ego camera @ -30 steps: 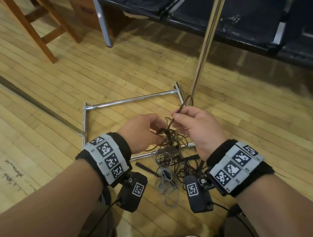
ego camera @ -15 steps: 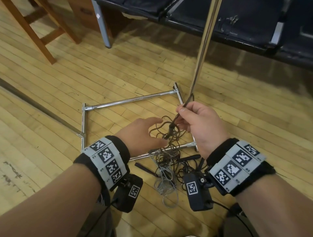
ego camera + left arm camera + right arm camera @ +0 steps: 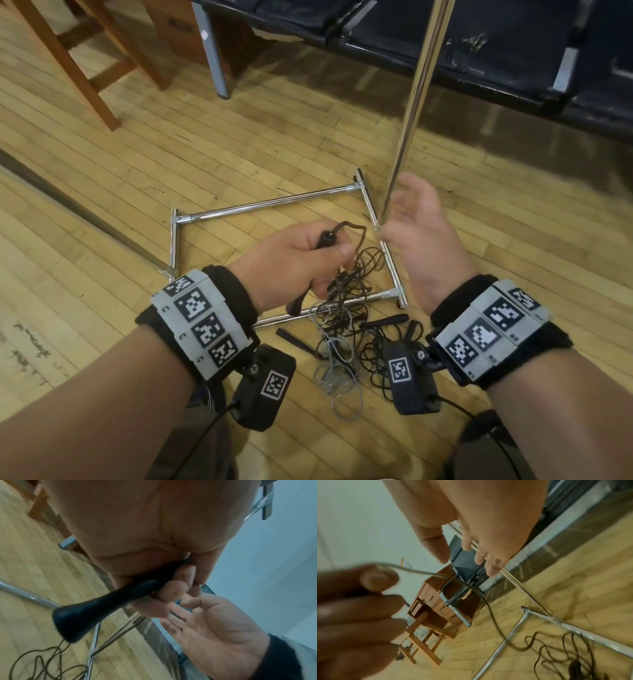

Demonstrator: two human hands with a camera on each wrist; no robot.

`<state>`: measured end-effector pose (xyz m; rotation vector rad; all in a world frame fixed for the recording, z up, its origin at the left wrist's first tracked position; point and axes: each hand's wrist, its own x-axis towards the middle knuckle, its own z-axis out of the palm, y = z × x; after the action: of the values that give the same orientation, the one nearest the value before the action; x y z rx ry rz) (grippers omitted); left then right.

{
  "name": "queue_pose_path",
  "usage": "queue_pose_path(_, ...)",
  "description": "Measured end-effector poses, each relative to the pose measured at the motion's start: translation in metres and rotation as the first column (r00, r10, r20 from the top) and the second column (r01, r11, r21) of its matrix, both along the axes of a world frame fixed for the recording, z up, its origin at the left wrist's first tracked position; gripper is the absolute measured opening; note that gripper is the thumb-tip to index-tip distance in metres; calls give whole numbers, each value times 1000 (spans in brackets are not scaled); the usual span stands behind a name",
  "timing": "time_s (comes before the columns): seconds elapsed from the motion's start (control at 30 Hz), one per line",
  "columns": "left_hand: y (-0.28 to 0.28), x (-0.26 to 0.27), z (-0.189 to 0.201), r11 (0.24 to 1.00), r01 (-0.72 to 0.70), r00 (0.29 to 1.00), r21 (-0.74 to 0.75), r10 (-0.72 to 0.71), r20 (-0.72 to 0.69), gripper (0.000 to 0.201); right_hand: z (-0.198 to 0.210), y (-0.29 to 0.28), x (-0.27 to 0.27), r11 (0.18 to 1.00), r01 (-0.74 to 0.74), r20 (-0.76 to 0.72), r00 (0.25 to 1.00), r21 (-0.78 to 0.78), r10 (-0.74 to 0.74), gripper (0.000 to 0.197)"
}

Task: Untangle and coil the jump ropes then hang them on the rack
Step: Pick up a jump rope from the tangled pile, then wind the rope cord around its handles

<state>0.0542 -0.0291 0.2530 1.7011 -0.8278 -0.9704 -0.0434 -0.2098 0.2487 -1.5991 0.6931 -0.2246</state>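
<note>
While left hand (image 3: 294, 253) grips handle (image 3: 96, 609), right hand (image 3: 421, 233) empty.

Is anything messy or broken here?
Yes. The jump ropes lie in one knotted heap on the floor, across the rack's base. The left hand holds one black handle. The dark seat behind looks scuffed.

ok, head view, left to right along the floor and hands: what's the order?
Brown wooden stool leg → left hand gripping black jump-rope handle → tangled dark brown rope → open right hand.
</note>
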Motion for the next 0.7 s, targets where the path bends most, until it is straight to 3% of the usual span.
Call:
queue_pose_path(0.03, 1, -3, 5, 999, 35, 999, -35, -36, -26, 27, 2, 2, 0, 990, -138, 12, 990, 1, 138, 67)
queue_pose_path(0.07, 0, -5, 11, 996, 53, 996, -77, -58, -62, 32, 2, 4, -1, 961, -274, 27, 961, 29, 274, 59)
queue_pose_path(0.13, 2, -7, 29, 985, 6, 983, -170, -37, -180, 45, 1, 13, -4, 888, -455, 31, 891, 68, 454, 24)
queue_pose_path(0.17, 4, -7, 40, 973, -63, 968, -220, 7, -249, 49, 0, 17, -7, 861, -507, 6, 862, 34, 507, 15)
queue_pose_path(0.23, 15, -3, 63, 907, -266, 921, -327, 139, -363, 47, -9, 18, -14, 814, -573, -164, 815, -91, 555, 30)
queue_pose_path(0.33, 50, 14, 95, 654, -619, 766, -435, 379, -519, 31, -26, 1, -30, 727, -654, -495, 713, -211, 498, 47)
queue_pose_path(0.43, 95, 30, 118, 325, -870, 493, -371, 545, -679, 28, -35, -23, -61, 647, -734, -702, 572, -207, 424, 47)
queue_pose_path(0.47, 104, 31, 121, 259, -905, 426, -338, 593, -684, 35, -34, -28, -71, 631, -753, -748, 525, -186, 406, 47)
queue_pose_path(0.5, 108, 27, 122, 249, -918, 394, -309, 655, -645, 38, -29, -30, -78, 627, -758, -771, 503, -178, 389, 47)
queue_pose_path(0.53, 107, 19, 120, 304, -911, 412, -281, 728, -548, 37, -20, -28, -83, 635, -747, -771, 517, -195, 372, 46)
queue_pose_path(0.57, 102, 7, 117, 408, -879, 476, -247, 785, -396, 34, -8, -23, -84, 650, -721, -744, 566, -238, 355, 44)
queue_pose_path(0.6, 92, -8, 112, 547, -811, 584, -208, 782, -217, 32, 6, -15, -82, 668, -683, -691, 636, -296, 345, 41)
queue_pose_path(0.67, 66, -41, 99, 858, -506, 855, -89, 513, 81, 32, 37, 7, -75, 683, -612, -539, 759, -398, 366, 34)
queue_pose_path(0.7, 53, -57, 94, 950, -312, 939, -6, 310, 148, 31, 51, 18, -73, 671, -600, -469, 787, -435, 400, 32)
